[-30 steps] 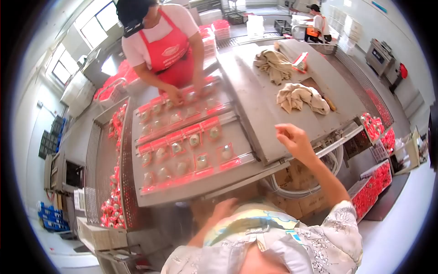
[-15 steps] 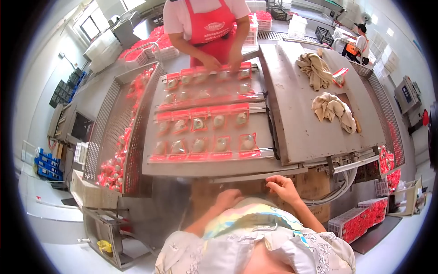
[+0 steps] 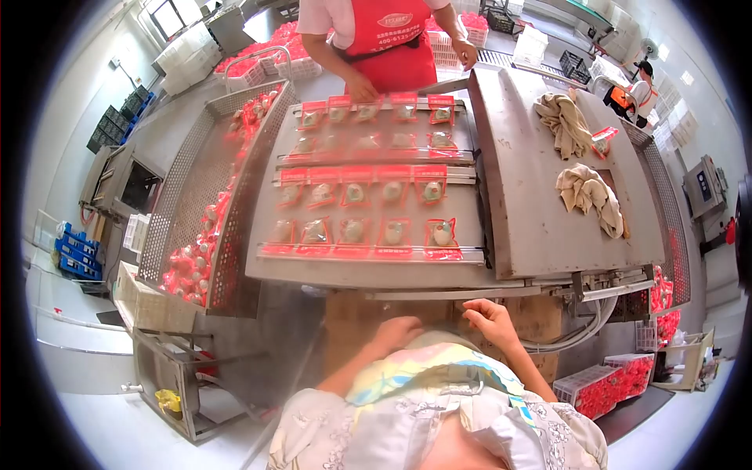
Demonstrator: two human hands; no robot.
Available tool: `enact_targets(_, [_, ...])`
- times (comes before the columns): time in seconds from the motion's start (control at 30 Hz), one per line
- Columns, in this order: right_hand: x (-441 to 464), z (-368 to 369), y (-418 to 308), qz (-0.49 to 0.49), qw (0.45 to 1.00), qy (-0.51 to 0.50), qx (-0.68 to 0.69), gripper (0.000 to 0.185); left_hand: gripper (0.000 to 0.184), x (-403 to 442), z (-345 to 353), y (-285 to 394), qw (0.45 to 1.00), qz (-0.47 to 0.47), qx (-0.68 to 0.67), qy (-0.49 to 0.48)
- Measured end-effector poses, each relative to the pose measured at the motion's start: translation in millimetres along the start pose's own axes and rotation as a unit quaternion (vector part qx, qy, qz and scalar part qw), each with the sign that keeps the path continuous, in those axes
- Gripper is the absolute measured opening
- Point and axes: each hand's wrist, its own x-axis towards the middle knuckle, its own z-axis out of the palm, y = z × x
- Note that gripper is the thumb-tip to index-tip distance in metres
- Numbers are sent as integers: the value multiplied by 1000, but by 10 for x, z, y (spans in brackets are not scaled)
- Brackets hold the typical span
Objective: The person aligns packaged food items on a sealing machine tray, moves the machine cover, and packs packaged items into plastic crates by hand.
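Note:
My left hand hovers at my waist in front of the steel machine bed, its fingers turned inward and partly hidden. Beside it, my right hand has curled fingers with nothing visible in them. Both stay apart from the packets. Clear-and-red plastic packets, each with a round, pale, egg-like item inside, lie in rows on the steel plate. Metal bars run along the rows. Across the machine, a co-worker's hand touches the far row; the other hand is raised off the packets.
A perforated metal trough with red packets stands at left. On the steel cover at right lie two crumpled cloths and a loose packet. Crates of red packets sit low at right. Another person is far right.
The co-worker's one hand has lifted away from the far row toward the right. My view has shifted slightly; my hands remain near my waist.

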Motion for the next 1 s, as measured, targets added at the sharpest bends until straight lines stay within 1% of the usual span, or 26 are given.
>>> enact_targets(0.1, [-17,11,-41,1,1000,11,-3,26,26,11,47,-90,999,29,12,14])
enact_targets(0.2, [21,-43,-59,12,999,36,18,27,25,16,70,-99,999,25,17,18])
enact_targets(0.23, [32,-65,-108,-8,999,42,12,27,25,15,68,-100,999,27,17,21])
enact_targets(0.33, [45,-116,-279,-23,997,67,30,28,24,10,69,-105,999,26,17,17])
enact_targets(0.37, [81,-179,-240,-49,996,69,29,31,24,23,69,-110,1000,20,16,10])
enact_targets(0.43, [118,-318,-297,-75,992,98,34,42,25,28,-2,-27,1000,13,12,8])
enact_targets(0.5, [107,-436,-542,-90,985,142,38,50,29,-28,-117,128,1000,8,4,16])
enact_targets(0.53, [108,-496,-651,-99,981,164,40,54,29,-30,-108,106,999,12,-8,36])
enact_targets(0.63, [134,-700,-751,-116,977,173,50,58,30,45,-87,15,995,25,-35,94])
enact_targets(0.77, [92,-769,-913,-172,963,204,22,56,37,203,-274,12,989,13,-46,137])
enact_targets(0.8, [68,-806,-874,-173,961,217,16,55,40,231,-326,34,988,7,-46,145])
enact_targets(0.87, [114,-936,-830,-192,950,245,2,52,45,361,-364,32,976,25,-66,204])
enact_targets(0.9, [116,-939,-756,-165,966,198,-7,51,48,421,-386,50,968,35,-77,235])
enact_targets(0.97, [25,-907,-500,-103,989,103,-28,47,49,502,-375,158,965,60,-97,235])
enact_targets(1.0, [-40,-905,-432,-103,992,73,-17,45,50,534,-357,232,964,70,-108,232])
